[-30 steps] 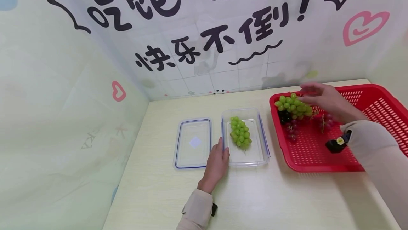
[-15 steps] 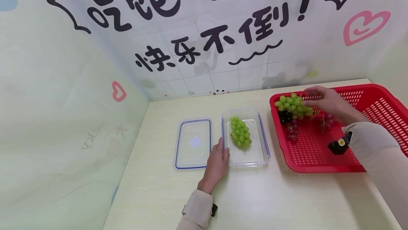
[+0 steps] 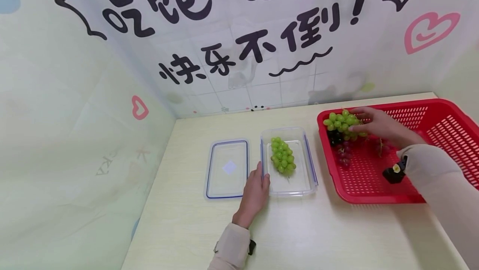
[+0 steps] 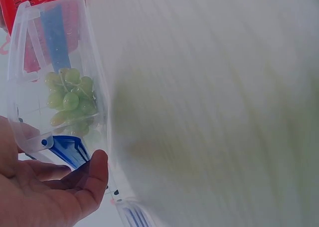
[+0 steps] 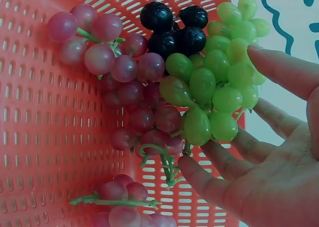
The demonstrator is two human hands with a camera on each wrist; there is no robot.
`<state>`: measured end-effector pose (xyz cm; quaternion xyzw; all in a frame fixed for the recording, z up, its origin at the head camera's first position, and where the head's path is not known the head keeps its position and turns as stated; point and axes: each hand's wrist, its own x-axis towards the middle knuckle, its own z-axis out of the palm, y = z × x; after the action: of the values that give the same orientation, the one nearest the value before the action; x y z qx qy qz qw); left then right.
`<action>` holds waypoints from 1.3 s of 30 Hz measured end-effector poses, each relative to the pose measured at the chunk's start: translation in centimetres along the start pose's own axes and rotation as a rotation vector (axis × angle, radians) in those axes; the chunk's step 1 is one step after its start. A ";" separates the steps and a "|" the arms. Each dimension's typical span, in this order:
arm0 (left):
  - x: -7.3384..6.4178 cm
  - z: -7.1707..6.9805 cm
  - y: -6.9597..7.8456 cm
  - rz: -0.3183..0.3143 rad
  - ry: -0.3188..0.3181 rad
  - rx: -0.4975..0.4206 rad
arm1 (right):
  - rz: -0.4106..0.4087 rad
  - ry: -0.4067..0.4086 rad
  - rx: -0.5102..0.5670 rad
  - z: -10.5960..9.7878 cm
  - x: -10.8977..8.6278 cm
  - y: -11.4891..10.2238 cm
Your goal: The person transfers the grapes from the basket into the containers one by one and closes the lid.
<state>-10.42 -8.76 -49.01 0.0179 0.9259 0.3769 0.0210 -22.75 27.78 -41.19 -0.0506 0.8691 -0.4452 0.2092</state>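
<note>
My left hand (image 3: 255, 193) rests against the left wall of a clear plastic food container (image 3: 304, 180), its thumb at the rim. One bunch of green grapes (image 3: 282, 155) lies inside that container. In the left wrist view, the fingers lie beside a blue latch flap (image 4: 70, 149). Over the red basket (image 3: 342, 193), my right hand (image 3: 381, 126) is spread around another bunch of green grapes (image 3: 338, 121). The right wrist view shows its thumb at the grapes (image 5: 227, 97) and its fingers extended below them.
A clear lid (image 3: 228, 170) with a blue seal lies left of the container. Dark grapes (image 5: 172, 30), red grapes (image 5: 99, 60) and another red bunch (image 5: 124, 214) lie in the basket beside the green ones. A printed curtain (image 3: 224, 91) stands behind the table.
My right hand has come down onto the green grapes in the basket, its fingers now around them. My left hand and the container have stayed in place.
</note>
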 end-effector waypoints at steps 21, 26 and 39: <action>0.0 0.0 0.2 -0.017 -0.007 0.010 | 0.057 0.014 -0.061 1.2 1.1 -0.2; 0.0 -0.1 0.3 -0.019 -0.003 0.012 | 0.048 -0.004 -0.051 1.1 1.0 -0.2; -0.1 0.0 0.2 -0.015 -0.002 0.015 | 0.041 0.025 -0.082 0.8 0.7 0.5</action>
<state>-10.27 -8.67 -48.87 0.0116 0.9287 0.3698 0.0243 -23.01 27.30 -42.25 -0.0360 0.8900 -0.4055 0.2052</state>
